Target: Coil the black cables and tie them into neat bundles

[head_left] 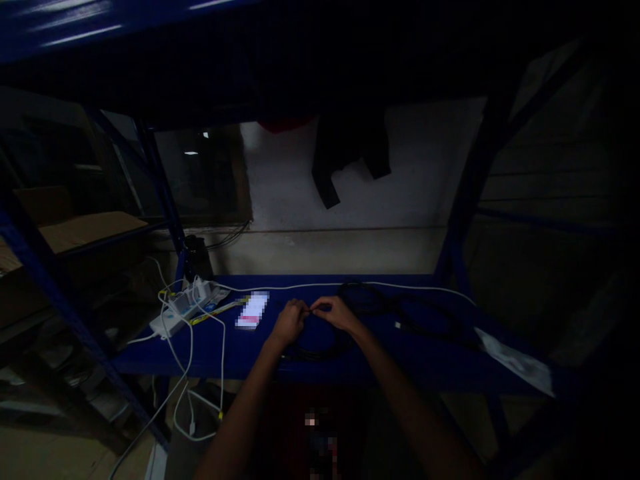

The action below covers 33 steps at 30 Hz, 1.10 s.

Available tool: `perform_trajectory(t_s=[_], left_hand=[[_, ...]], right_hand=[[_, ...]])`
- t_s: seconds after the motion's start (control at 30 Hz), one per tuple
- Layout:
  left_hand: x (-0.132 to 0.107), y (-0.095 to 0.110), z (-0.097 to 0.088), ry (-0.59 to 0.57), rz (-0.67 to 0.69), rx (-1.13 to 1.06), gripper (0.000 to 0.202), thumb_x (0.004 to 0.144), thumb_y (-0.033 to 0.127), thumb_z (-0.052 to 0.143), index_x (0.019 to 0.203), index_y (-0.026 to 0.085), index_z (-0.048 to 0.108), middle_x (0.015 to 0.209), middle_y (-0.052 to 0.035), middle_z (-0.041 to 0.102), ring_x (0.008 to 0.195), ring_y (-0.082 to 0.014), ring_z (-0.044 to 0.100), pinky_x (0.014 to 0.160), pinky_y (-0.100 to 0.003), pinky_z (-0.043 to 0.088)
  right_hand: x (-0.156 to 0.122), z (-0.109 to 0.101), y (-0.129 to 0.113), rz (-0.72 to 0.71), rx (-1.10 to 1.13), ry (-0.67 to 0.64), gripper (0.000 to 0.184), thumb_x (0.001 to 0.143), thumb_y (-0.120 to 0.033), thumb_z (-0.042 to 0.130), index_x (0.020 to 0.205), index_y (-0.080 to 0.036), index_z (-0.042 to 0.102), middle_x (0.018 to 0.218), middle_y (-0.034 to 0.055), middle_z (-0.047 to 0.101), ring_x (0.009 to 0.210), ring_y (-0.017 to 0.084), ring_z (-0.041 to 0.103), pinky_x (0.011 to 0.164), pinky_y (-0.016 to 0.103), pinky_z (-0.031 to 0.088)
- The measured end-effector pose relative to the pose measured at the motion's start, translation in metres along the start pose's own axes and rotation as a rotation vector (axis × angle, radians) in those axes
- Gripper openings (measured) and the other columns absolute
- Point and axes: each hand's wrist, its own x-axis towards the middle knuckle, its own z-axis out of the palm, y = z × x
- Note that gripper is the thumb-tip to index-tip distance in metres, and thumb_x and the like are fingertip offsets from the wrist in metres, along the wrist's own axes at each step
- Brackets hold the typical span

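Note:
Both my hands meet over the middle of a blue metal shelf (430,363). My left hand (290,321) and my right hand (334,312) are each closed in a pinch, fingertips nearly touching, on a thin black cable (310,351) that lies looped on the shelf beneath them. More of the black cable (420,315) runs in coils to the right of my right hand. The scene is very dark, so the exact part of the cable held is hard to make out.
A white power strip (173,313) with plugs and white cords sits at the shelf's left end. Beside it lies a phone (253,310). A white cable (400,287) runs along the back edge. White paper (515,360) lies at the right. Blue rack posts frame the shelf.

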Motion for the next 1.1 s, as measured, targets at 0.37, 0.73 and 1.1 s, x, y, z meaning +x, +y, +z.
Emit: perform_trajectory(t_s=[0.37, 0.73, 1.1], left_hand=[[-0.0012, 0.0008, -0.0037, 0.023, 0.019, -0.04, 0.016, 0.101, 0.02, 0.058, 0.104, 0.021, 0.074, 0.11, -0.0089, 0.071, 0.11, -0.0242, 0.065, 0.101, -0.038, 0.05], [-0.0013, 0.0018, -0.002, 0.05, -0.005, -0.02, 0.014, 0.101, 0.021, 0.06, 0.1, 0.019, 0.074, 0.106, -0.01, 0.07, 0.106, -0.0248, 0.065, 0.099, -0.038, 0.051], [-0.0048, 0.0054, -0.0052, 0.03, -0.034, 0.048, 0.015, 0.104, 0.024, 0.057, 0.107, 0.021, 0.071, 0.113, -0.0094, 0.07, 0.112, -0.0257, 0.064, 0.098, -0.036, 0.049]], right_hand=[[-0.0042, -0.0014, -0.0077, -0.077, -0.032, -0.015, 0.011, 0.087, -0.033, 0.077, 0.09, -0.024, 0.084, 0.102, 0.007, 0.081, 0.099, 0.025, 0.075, 0.098, 0.038, 0.055], [-0.0031, -0.0039, -0.0015, -0.076, -0.029, -0.034, 0.016, 0.091, -0.035, 0.074, 0.095, -0.024, 0.085, 0.108, 0.0095, 0.082, 0.104, 0.027, 0.075, 0.101, 0.041, 0.054], [-0.004, -0.0052, -0.0079, -0.127, -0.036, -0.018, 0.016, 0.091, -0.038, 0.076, 0.094, -0.025, 0.086, 0.103, 0.008, 0.081, 0.098, 0.026, 0.074, 0.095, 0.04, 0.055]])
